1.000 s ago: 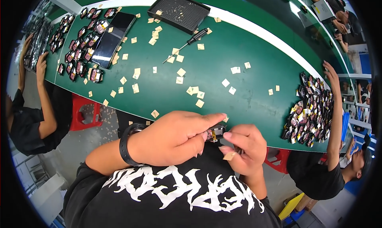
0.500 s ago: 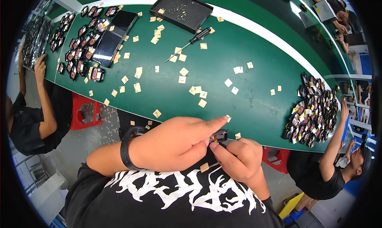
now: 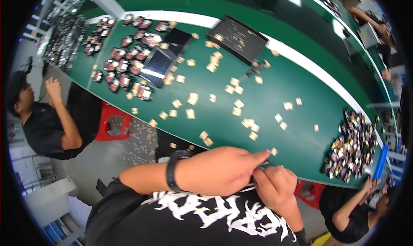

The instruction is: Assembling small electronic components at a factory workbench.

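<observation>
Near the table's front edge my left hand (image 3: pixel 228 171) is closed on a small black part (image 3: pixel 266 163), with the index finger stretched forward past it. Only a sliver of the part shows between the hands. A pale paper square (image 3: pixel 274 151) is at the tip of that index finger; whether it is stuck there I cannot tell. Close against the left hand, my right hand (image 3: pixel 277 183) has its fingers curled and pressed at the same part. Its fingertips are partly hidden, and motion blurs the picture.
Small black-and-pink parts stand in a group (image 3: pixel 122 65) at left and a heap (image 3: pixel 350 147) at right. A dark glossy phone (image 3: pixel 165 59), screwdriver (image 3: pixel 254 71) and black tray (image 3: pixel 254 49) lie farther back. Pale squares (image 3: pixel 193 99) are scattered between. People sit on both sides.
The whole view has shifted, so the table and my hands appear farther right and lower. The part is now more hidden between my fingers. Two squares now show near the front edge, left of my hands.
</observation>
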A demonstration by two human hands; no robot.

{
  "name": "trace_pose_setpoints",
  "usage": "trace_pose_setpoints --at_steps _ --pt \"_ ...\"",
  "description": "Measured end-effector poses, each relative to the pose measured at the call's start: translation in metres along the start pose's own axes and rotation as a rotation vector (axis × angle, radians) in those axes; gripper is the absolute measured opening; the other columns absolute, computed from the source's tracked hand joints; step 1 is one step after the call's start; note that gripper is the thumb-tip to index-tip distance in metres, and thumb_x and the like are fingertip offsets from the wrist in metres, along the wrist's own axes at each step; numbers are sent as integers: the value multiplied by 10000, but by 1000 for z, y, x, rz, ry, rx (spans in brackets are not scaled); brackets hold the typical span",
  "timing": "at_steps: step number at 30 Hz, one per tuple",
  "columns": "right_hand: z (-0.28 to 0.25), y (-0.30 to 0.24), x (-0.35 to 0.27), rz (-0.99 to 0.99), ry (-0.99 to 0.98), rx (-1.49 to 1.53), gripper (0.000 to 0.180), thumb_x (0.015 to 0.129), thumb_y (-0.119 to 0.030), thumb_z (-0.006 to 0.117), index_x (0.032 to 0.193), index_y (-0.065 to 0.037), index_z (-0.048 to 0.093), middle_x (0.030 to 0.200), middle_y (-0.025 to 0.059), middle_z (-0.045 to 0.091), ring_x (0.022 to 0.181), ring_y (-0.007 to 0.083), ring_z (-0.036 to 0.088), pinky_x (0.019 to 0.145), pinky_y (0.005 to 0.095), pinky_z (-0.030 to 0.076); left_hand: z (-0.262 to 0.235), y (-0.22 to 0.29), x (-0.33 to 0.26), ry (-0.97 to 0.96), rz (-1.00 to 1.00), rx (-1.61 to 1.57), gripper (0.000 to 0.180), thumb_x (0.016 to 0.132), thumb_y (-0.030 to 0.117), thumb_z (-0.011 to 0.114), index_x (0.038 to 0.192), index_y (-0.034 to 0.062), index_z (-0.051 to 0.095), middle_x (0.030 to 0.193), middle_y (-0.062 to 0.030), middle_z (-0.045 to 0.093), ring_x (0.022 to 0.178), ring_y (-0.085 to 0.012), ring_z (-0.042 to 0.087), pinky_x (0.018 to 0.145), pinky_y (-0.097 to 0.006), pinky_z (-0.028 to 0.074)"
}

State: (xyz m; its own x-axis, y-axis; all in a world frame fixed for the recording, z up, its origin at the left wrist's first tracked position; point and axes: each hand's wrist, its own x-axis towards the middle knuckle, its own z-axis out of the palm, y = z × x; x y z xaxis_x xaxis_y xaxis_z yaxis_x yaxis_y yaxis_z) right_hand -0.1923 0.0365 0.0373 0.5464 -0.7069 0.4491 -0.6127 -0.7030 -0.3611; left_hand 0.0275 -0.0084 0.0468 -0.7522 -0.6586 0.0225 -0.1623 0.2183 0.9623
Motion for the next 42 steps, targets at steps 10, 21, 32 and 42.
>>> trace_pose_setpoints --at_steps 10,21,32,42 --pt "21 -7 17 51 -155 18 229 717 -22 726 944 -40 708 800 43 548 601 215 566 511 361 462 -16 -22 -13 -7 -124 -65 478 965 70 563 1417 -74 503 989 -218 672 840 -359 672 759 -420 529" --pt "-13 34 -21 616 176 -32 209 783 19 770 971 -29 693 878 122 622 745 296 629 617 366 500 -133 -52 -68 940 -309 -29 235 978 62 654 1200 41 581 1000 -86 728 767 -121 686 619 -253 540" --pt "-79 91 -117 999 485 -565 294 830 -89 779 1098 -15 683 1025 155 637 865 345 663 749 409 546 -293 -159 -161 1201 -455 729 240 979 173 667 1085 -37 621 961 -92 632 787 -161 526 750 -318 470" --pt "-76 105 -93 1357 204 -591 790 815 -487 800 1436 -112 488 1151 168 529 815 349 698 686 435 581 -277 -136 -120 1132 -562 1205 392 984 234 649 1227 -71 603 1200 -234 624 1114 -380 603 978 -434 468"
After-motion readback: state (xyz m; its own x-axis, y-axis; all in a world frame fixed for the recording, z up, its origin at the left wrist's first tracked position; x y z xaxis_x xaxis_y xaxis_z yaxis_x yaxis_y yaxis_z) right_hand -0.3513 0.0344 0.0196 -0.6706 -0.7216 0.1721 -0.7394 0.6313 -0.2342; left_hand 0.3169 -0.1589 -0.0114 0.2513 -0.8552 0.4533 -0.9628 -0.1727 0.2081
